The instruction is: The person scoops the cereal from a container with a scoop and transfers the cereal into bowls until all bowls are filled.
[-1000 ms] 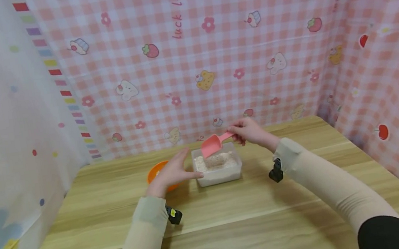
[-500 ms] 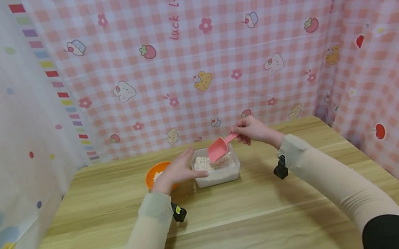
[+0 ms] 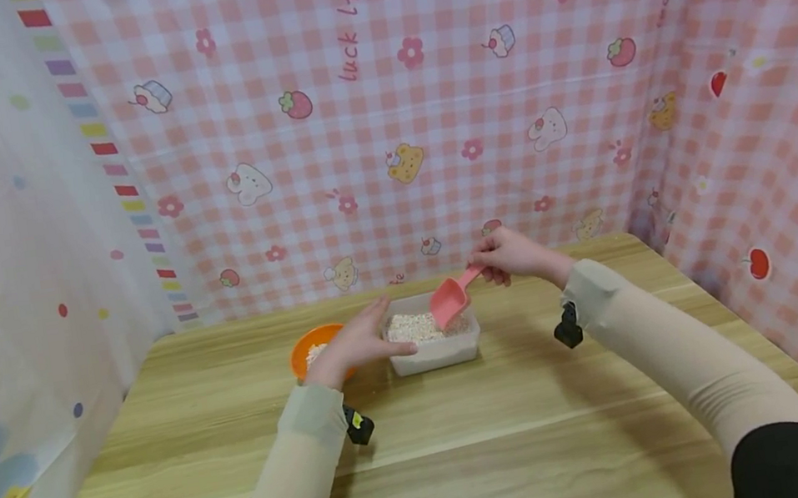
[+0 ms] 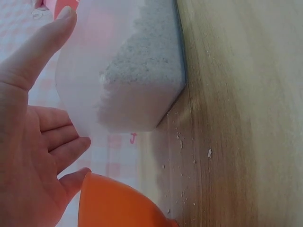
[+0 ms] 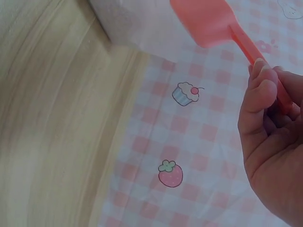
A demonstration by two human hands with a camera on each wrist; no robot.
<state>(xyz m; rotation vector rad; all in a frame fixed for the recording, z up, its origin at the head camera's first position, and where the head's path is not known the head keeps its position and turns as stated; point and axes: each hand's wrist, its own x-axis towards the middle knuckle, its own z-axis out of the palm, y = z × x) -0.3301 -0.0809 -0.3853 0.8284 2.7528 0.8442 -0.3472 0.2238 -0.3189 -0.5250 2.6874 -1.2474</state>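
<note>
A translucent plastic tub (image 3: 439,355) holding pale flakes (image 3: 412,328) stands near the back of the table. My left hand (image 3: 357,344) is spread at the tub's left end, thumb along the front rim; in the left wrist view its fingers (image 4: 61,142) lie straight beside the tub wall. My right hand (image 3: 515,255) grips the handle of a pink scoop (image 3: 449,301). The scoop's blade tilts down into the right part of the tub, its tip at the flakes. Partly hidden behind my left wrist is an orange bowl (image 3: 301,353) with some flakes inside.
Small crumbs (image 4: 209,153) are scattered on the wooden table (image 3: 427,464) by the tub. A pink checked curtain (image 3: 367,118) hangs right behind the table's back edge, with more cloth on both sides.
The scoop has moved to the right over the tub, its blade coming down towards the flakes. My left hand shifted slightly right at first, then stayed.
</note>
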